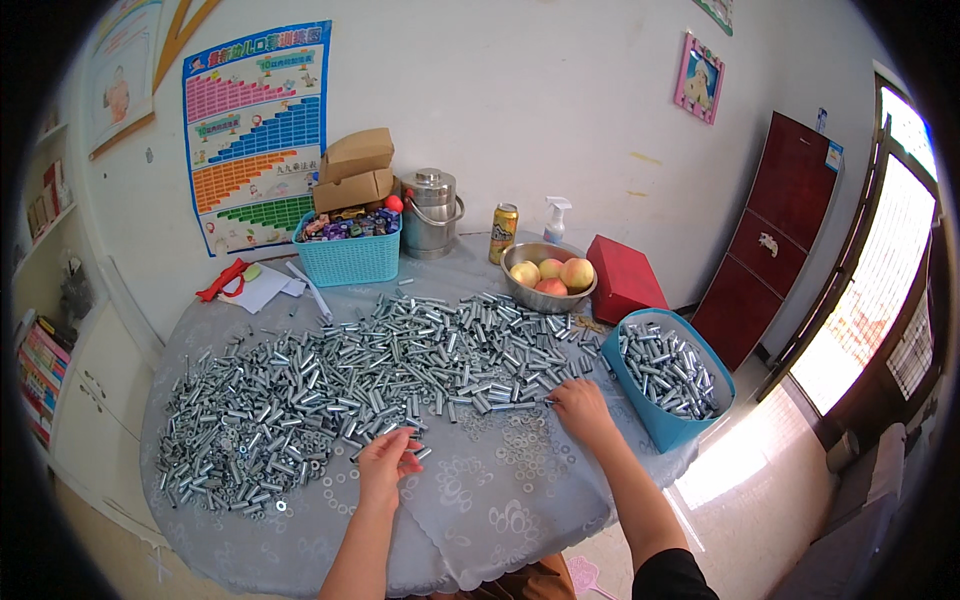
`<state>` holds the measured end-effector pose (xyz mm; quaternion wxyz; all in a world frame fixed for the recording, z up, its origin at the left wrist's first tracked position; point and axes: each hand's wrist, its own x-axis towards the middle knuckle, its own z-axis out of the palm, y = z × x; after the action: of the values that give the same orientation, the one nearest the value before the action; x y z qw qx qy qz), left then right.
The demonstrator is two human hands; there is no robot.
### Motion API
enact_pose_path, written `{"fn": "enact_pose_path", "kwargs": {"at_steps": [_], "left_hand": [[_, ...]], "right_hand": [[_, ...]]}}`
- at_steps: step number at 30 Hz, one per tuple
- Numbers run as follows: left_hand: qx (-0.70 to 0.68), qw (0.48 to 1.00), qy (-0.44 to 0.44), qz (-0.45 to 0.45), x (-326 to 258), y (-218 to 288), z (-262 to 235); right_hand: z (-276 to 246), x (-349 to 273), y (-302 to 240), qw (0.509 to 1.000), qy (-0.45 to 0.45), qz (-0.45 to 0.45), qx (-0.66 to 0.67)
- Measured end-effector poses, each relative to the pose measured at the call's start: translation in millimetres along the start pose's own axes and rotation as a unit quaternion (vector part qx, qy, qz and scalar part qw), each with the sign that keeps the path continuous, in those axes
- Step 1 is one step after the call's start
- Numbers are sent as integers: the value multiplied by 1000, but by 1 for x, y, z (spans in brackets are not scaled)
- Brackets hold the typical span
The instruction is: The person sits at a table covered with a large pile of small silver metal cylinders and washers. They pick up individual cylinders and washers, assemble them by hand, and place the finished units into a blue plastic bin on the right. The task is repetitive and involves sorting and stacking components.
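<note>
A wide heap of short silver metal tubes (400, 350) covers the middle of the table, with flat washers (525, 450) scattered along its near edge. My left hand (385, 465) is over the near edge of the heap, fingers loosely curled and apart, close to a few loose tubes. Farther right, my right hand (582, 408) reaches to the heap's right end, thumb and fingertips pinched on a small metal tube, mostly hidden by the fingers. Beside that hand, a blue bin (655, 432) holds many similar tubes.
Along the back stand a turquoise basket (350, 262) of small packets, a steel pot (430, 240), a yellow can (503, 235), a spray bottle (555, 220), a metal bowl (545, 300) of fruit and a red box (625, 280). Paper and red-handled scissors (222, 283) lie at back left.
</note>
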<state>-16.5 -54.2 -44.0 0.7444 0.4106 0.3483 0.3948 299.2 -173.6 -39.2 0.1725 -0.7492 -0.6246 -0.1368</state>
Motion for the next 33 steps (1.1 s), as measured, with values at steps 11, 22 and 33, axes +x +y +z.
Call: {"fn": "enact_pose_path", "kwargs": {"at_steps": [11, 22, 33], "left_hand": [[89, 987, -114, 62, -6, -21, 16], [143, 976, -82, 143, -10, -24, 22], [-128, 988, -78, -36, -1, -24, 15]], "right_hand": [[2, 12, -79, 689, -179, 170, 681], [19, 10, -137, 664, -219, 159, 697], [20, 5, -135, 640, -22, 179, 747]]}}
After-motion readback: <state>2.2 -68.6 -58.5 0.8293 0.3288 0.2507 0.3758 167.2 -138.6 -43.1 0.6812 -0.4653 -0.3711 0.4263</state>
